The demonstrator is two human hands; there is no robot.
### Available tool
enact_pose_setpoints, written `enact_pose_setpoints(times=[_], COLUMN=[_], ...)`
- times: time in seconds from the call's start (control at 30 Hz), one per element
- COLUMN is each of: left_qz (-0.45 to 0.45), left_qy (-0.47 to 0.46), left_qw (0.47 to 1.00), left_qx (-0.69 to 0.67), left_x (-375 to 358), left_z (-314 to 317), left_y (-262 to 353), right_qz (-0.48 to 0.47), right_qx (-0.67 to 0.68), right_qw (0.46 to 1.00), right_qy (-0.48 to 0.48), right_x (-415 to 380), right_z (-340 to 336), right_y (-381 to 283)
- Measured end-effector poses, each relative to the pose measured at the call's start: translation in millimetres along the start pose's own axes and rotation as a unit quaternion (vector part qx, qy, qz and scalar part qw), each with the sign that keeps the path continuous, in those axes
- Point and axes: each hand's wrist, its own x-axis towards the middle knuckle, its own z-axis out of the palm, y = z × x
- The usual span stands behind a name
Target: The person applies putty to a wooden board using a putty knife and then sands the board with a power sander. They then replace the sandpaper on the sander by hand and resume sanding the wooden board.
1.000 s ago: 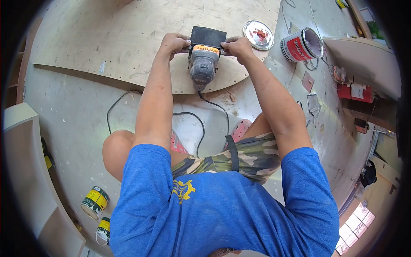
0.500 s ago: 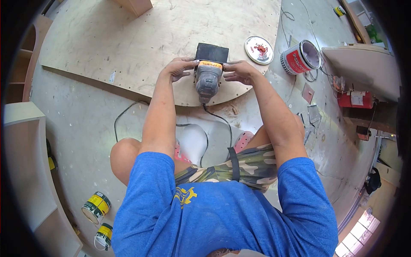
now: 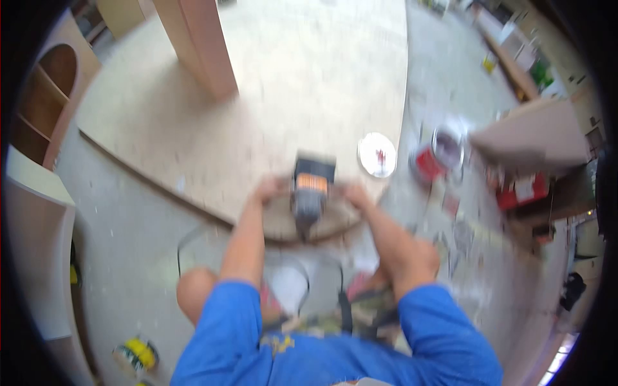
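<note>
Both hands, left (image 3: 269,190) and right (image 3: 353,193), clasp an electric sander (image 3: 310,192) at the plywood sheet's (image 3: 257,116) near edge. A round lid (image 3: 377,154) and an open red paint can (image 3: 438,154) lie just right; a wooden post (image 3: 196,45) stands on the sheet beyond.

A round tin lid (image 3: 377,155) lies right of the board; a red paint can (image 3: 432,157) stands beside it; a yellow can (image 3: 135,354) sits near left.
</note>
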Motion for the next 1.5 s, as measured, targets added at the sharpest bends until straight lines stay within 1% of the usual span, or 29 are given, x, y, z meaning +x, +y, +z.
enact_pose_setpoints(times=[0.03,0.07,0.1,0.2,0.37,0.5,0.57,0.6,0.63,0.67,0.7,0.73,0.77,0.8,0.83,0.9,0.97,1.03,1.07,1.1,1.17,1.23,1.3,1.33,1.37,1.4,1.43,1.47,1.5], left_qz=[-0.032,-0.039,-0.026,-0.022,-0.042,-0.061,-0.084,-0.073,-0.076,-0.068,-0.059,-0.002,-0.002,0.017,0.035,0.088,0.118,0.129,0.123,0.123,0.195,0.213,0.224,0.226,0.223,0.251,0.230,0.195,0.198], left_qy=[0.006,0.000,0.012,0.006,0.028,0.007,-0.007,0.004,0.002,0.026,0.046,0.045,0.036,0.061,0.084,0.189,0.173,0.173,0.057,0.056,-0.180,-0.160,-0.162,-0.162,-0.159,-0.284,-0.197,-0.129,-0.147], left_qw=[0.965,0.930,0.938,0.919,0.934,0.904,0.897,0.900,0.901,0.936,0.962,0.962,0.963,0.984,0.993,0.978,0.914,0.852,0.835,0.832,0.816,0.783,0.737,0.713,0.689,0.568,0.669,0.708,0.708], left_qx=[-0.261,-0.365,-0.345,-0.393,-0.355,-0.423,-0.433,-0.429,-0.426,-0.345,-0.262,-0.269,-0.267,-0.168,-0.068,-0.024,-0.346,-0.477,-0.534,-0.539,-0.514,-0.562,-0.617,-0.644,-0.671,-0.730,-0.679,-0.666,-0.662], left_x=[7.8,8.9,7.3,5.5,1.7,1.5,-0.3,3.9,2.6,4.6,7.8,2.3,2.1,5.1,3.4,-3.4,10.6,-11.7,-13.2,-8.7,-10.4,-20.8,-19.3,-14.4,-10.3,6.9,-15.5,-35.6,-30.9], left_z=[8.1,12.8,14.4,15.2,22.9,33.6,34.0,41.2,42.0,41.5,43.7,42.8,41.2,39.8,40.9,32.1,3.5,-21.8,-29.6,-20.7,0.2,21.4,21.6,20.8,22.1,26.6,24.7,28.8,32.3], left_y=[-15.9,-22.1,-23.6,-24.9,-24.2,-18.5,-23.1,-30.2,-29.1,-24.5,-18.1,-2.1,17.0,39.3,57.9,90.2,90.7,121.5,110.9,106.7,118.5,130.3,132.8,132.9,128.6,108.7,136.9,161.4,157.7], right_qz=[0.228,0.272,0.271,0.263,0.296,0.326,0.452,0.454,0.448,0.439,0.443,0.458,0.464,0.423,0.429,0.368,0.193,0.125,0.101,0.075,0.057,0.011,0.027,0.095,0.137,0.125,0.104,0.086,0.125], right_qx=[0.347,0.478,0.517,0.544,0.501,0.459,0.514,0.518,0.569,0.616,0.617,0.551,0.480,0.454,0.458,0.465,0.602,0.703,0.751,0.794,0.815,0.804,0.705,0.617,0.560,0.520,0.555,0.573,0.589], right_qw=[0.910,0.835,0.812,0.797,0.813,0.825,0.725,0.720,0.678,0.632,0.629,0.689,0.743,0.783,0.778,0.804,0.775,0.700,0.653,0.601,0.574,0.588,0.707,0.781,0.816,0.844,0.821,0.805,0.787], right_qy=[-0.009,-0.012,-0.007,-0.003,0.003,-0.053,-0.079,-0.080,-0.125,-0.169,-0.166,-0.109,-0.048,-0.034,-0.029,-0.036,0.025,0.013,-0.016,-0.045,-0.042,-0.083,-0.048,-0.019,-0.041,-0.038,-0.082,-0.127,-0.131], right_x=[-0.6,4.4,3.7,3.7,1.0,-1.2,3.8,4.8,6.6,7.7,7.0,2.7,-0.8,-2.4,-10.6,-11.3,-9.7,-10.6,-11.7,-13.0,-12.5,-11.4,-12.2,-13.7,-14.0,-13.1,-3.6,-3.2,-0.6], right_z=[-28.0,-26.7,-21.8,-23.7,-23.2,-33.0,-36.9,-43.8,-62.3,-69.8,-64.7,-57.3,-52.8,-46.4,-54.2,-86.8,-94.5,-122.5,-133.5,-142.2,-149.4,-148.6,-165.3,-174.6,-183.3,-182.1,-168.1,-165.5,-160.6], right_y=[-43.9,-46.3,-45.6,-51.1,-48.7,-58.9,-86.3,-100.8,-122.3,-135.4,-139.9,-143.2,-142.3,-126.4,-121.8,-122.0,-105.7,-115.4,-119.1,-121.5,-125.6,-123.8,-133.6,-141.1,-149.9,-146.7,-119.4,-107.0,-103.1])
